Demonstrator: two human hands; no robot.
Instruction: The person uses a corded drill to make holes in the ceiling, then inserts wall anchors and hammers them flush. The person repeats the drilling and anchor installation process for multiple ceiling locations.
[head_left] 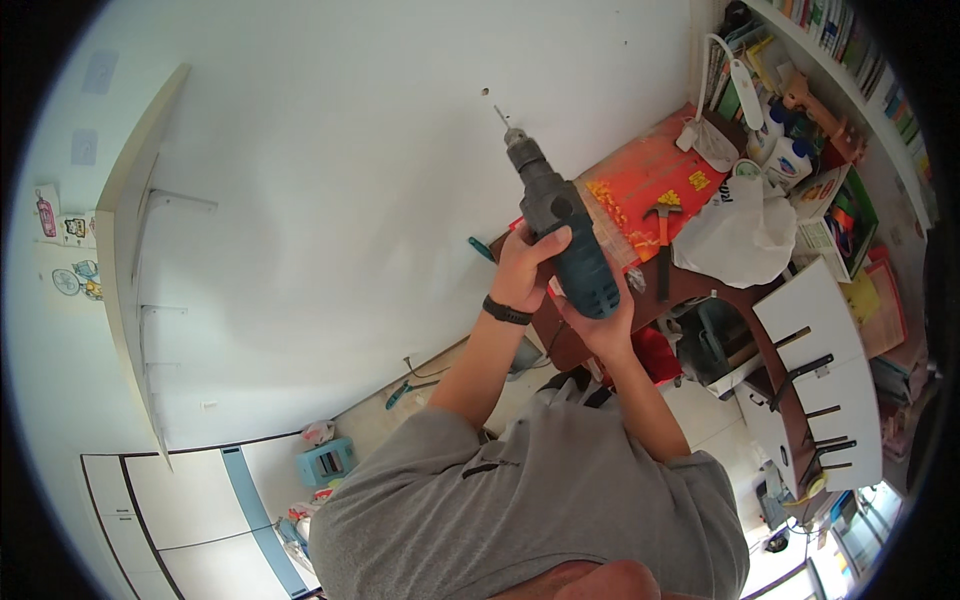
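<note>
A dark blue-green power drill points up and slightly left at the white wall. My left hand, with a black band on its wrist, wraps round the side of the drill body with the thumb on top. At the drill's rear, my right hand is closed round it from below; part of its grip is hidden by the body. A thin drill bit sticks out of the chuck. Just beyond the tip is a small dark hole in the wall, and bit and hole appear apart.
To the right, a brown desk carries a red-orange sheet, a hammer, a white plastic bag and a white lamp. Cream shelf board juts from the left wall. Teal pliers lie on the floor below.
</note>
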